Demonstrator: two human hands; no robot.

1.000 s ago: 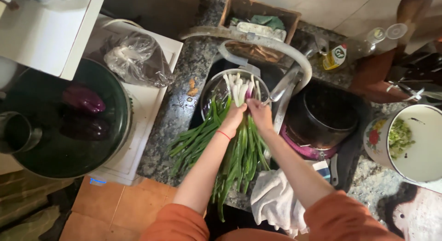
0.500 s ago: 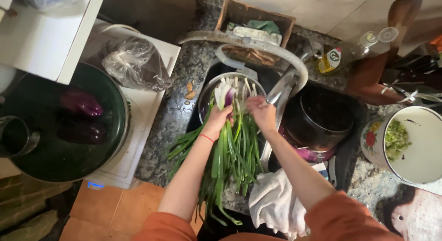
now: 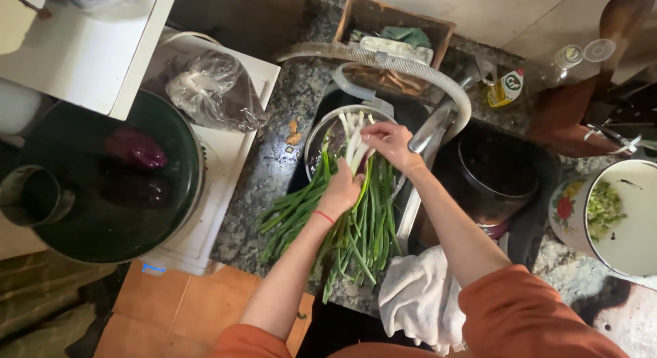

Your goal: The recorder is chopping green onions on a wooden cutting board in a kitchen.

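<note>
left hand (image 3: 340, 192) gripping the green onions (image 3: 356, 228) mid-bunch | right hand (image 3: 387, 142) pinching their white ends | over a steel bowl (image 3: 321, 129) in the sink (image 3: 417, 118)

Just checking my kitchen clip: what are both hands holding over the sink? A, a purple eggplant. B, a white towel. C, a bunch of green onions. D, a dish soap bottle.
C: the left hand and right hand grip the green onions over the metal bowl.
</note>
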